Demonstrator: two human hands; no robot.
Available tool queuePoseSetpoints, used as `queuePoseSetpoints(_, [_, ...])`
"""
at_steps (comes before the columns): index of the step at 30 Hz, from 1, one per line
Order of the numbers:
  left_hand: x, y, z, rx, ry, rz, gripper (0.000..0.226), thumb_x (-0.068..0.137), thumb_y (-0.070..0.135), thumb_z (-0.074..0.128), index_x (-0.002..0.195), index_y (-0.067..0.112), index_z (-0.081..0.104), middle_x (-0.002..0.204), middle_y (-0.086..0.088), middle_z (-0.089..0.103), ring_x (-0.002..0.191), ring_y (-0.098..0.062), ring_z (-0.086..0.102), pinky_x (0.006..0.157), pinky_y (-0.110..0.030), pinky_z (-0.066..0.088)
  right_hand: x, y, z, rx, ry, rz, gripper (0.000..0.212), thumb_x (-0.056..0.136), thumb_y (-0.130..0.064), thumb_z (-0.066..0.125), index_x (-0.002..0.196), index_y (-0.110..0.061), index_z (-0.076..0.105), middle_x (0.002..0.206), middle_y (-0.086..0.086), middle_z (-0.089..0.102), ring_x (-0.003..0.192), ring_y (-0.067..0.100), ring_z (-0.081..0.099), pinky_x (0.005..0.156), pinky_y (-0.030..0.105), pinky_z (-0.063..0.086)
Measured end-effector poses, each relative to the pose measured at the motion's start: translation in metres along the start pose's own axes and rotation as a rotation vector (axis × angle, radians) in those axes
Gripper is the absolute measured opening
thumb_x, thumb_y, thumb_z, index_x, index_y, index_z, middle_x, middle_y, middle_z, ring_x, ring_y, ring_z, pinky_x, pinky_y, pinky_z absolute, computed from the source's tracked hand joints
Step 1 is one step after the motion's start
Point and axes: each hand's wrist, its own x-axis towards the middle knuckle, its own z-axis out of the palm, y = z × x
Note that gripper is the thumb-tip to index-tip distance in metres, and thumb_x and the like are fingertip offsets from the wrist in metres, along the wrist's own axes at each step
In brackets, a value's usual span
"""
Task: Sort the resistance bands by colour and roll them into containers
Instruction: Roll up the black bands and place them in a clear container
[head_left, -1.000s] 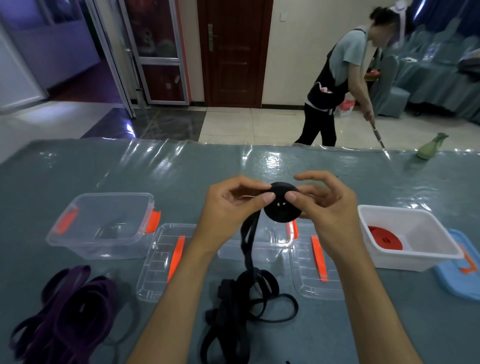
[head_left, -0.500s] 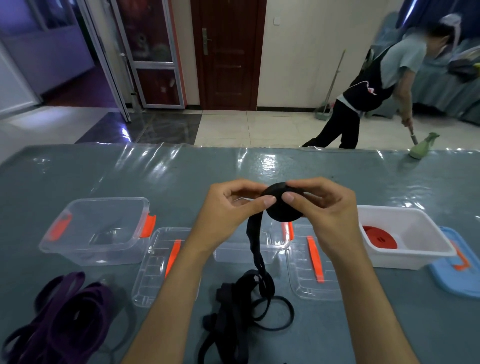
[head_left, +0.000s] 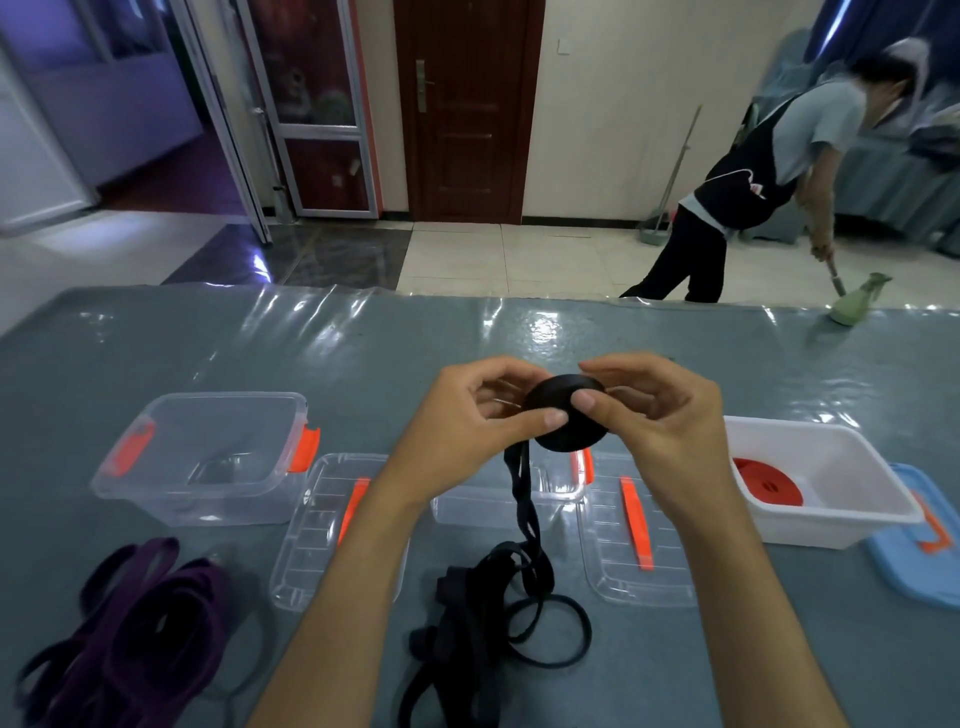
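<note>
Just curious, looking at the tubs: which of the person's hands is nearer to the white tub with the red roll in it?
Right. The right hand is just left of the white tub, pinching the black roll; the left hand grips the roll's far side.

Open box (head_left: 208, 457) far left on worktop (head_left: 363, 338), loose bands (head_left: 119, 634) in front of it, two lids (head_left: 332, 525) flanking centre box (head_left: 498, 499), coiled band (head_left: 768, 480) inside right box (head_left: 852, 467), third lid (head_left: 919, 545) beyond.
</note>
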Motion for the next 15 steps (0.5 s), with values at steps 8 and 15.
queuePoseSetpoints(8, [-0.002,-0.004,0.004,0.049,0.172,0.077,0.034,0.072,0.009,0.095,0.094,0.016,0.068,0.091,-0.003,0.078,0.087,-0.018,0.078,0.081,-0.031,0.063,-0.007,0.003,0.0,0.084,-0.043,0.167,0.019,0.079,-0.011,0.081,0.088,-0.001,0.068,0.092,0.012,0.079,0.086,0.033,0.078,0.073,0.041,0.065])
queuePoseSetpoints(15, [-0.003,-0.02,0.009,-0.09,0.097,0.047,0.03,0.086,0.0,0.081,0.114,0.01,0.078,0.109,-0.003,0.08,0.106,-0.019,0.076,0.097,-0.032,0.059,-0.01,0.006,-0.007,0.072,0.101,0.092,0.014,0.087,-0.002,0.076,0.1,-0.007,0.073,0.097,0.007,0.08,0.093,0.023,0.078,0.075,0.03,0.062])
